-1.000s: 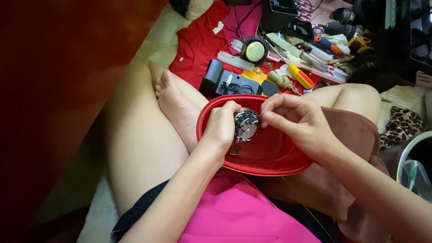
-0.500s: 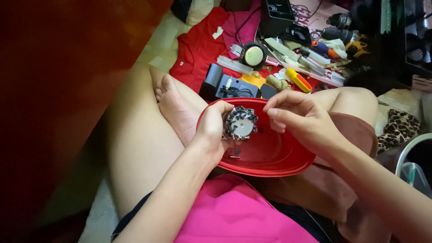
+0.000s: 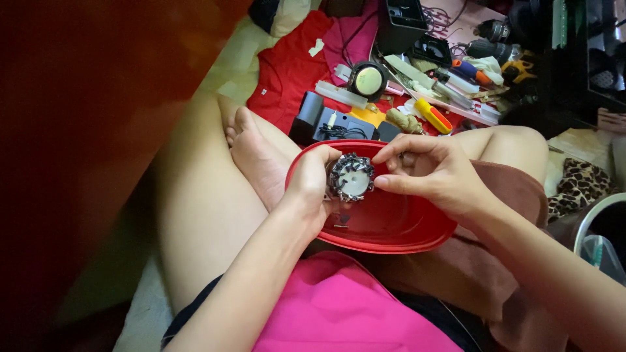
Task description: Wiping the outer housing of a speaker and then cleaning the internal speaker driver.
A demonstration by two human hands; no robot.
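L hand (image 3: 313, 186) grips a small round metal part (image 3: 351, 177) by its rim, fingers curled behind it; R hand (image 3: 433, 173) pinches its far edge w/ thumb and forefinger tips, narrow grip. Part sits between both hands, just above the red bowl (image 3: 391, 228) on the lap. Looks stiff, light-ish, w/ jagged dark tabs round the rim, prob. bendable, so hold by the rim, not the tabs. Pale flat face points up at the camera; disc shape, no clear long axis. Beyond the bowl: yellow-handled screwdriver (image 3: 433, 116), round speaker-like thing (image 3: 368, 79), red cloth (image 3: 287, 78).
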